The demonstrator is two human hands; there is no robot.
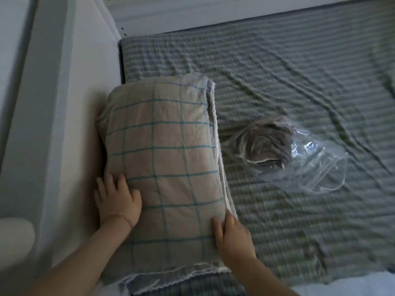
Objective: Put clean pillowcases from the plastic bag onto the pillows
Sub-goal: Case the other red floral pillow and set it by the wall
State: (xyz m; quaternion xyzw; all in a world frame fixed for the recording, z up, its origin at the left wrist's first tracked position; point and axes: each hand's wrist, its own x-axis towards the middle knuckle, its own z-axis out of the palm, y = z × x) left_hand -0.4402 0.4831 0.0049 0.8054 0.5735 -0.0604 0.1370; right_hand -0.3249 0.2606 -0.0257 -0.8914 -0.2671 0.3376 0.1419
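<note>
Already dressed in a beige pillowcase [166,159] checked with teal lines, the pillow lies at the left side of the bed, its long side running from near to far and its left edge pushed against a pale upright panel [64,103]. A white scalloped trim [218,135] runs along the case's right edge and across its near end. The left hand [118,201] rests flat on the near left part of the pillow, fingers spread and straight, pressing the fabric and grasping nothing; a thin bracelet [126,218] circles its wrist. The right hand [233,236] sits at the pillow's near right edge, thumb on the checked top and fingers against the trimmed side. The picture is too blurred to tell whether those fingers curl round the edge or simply lie on it. To the right of the pillow, apart from it, a clear plastic bag [310,165] lies crumpled on the bed's green striped sheet [299,71]. Grey folded cloth [267,144] with a pale edging fills the bag's left end, while its right end is loose and glinting. The sheet is rumpled into long diagonal creases toward the far right.
</note>
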